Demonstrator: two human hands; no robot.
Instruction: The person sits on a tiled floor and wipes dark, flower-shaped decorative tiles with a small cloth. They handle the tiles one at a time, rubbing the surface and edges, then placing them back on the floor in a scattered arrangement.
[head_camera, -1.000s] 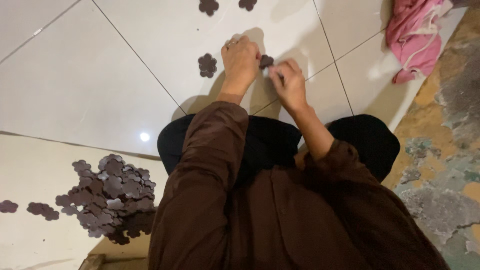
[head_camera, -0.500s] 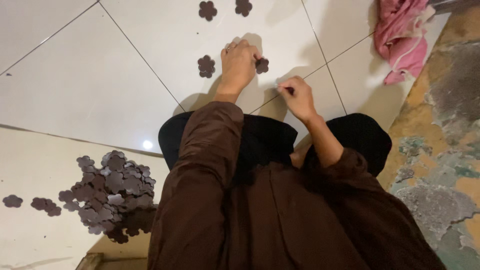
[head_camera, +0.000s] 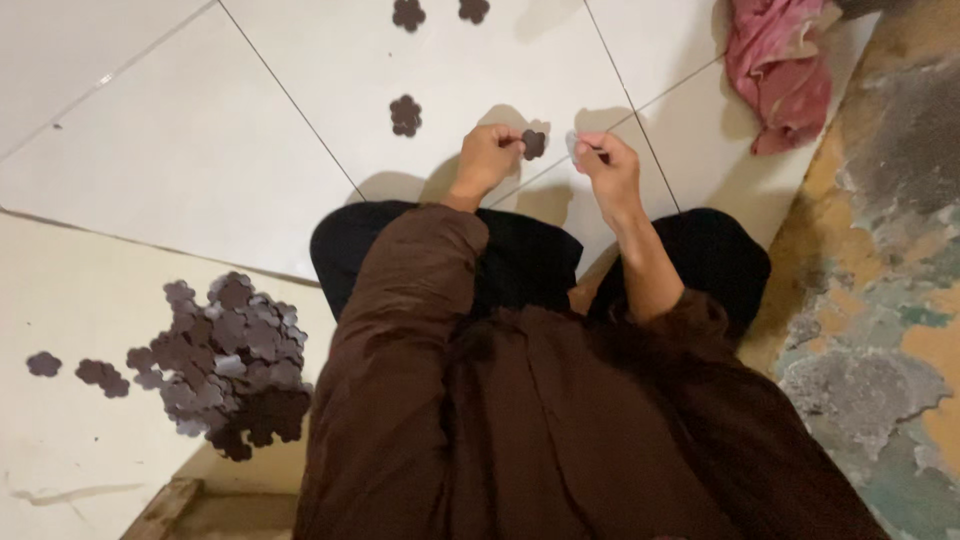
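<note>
Both hands (head_camera: 487, 158) (head_camera: 607, 168) now lifted, flower piece (head_camera: 533, 143) pinched.

Dark flower-shaped piece (head_camera: 533, 143) (flat, scalloped) pinched above white tile

A pink cloth (head_camera: 778, 70) is lying crumpled on the white floor tiles (head_camera: 180, 150), beside a patch of worn, peeling concrete (head_camera: 880, 300).

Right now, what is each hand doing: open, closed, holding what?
Left hand: closed, pinching a dark flower-shaped piece.
Right hand: closed on something small and pale; cannot tell what.
</note>
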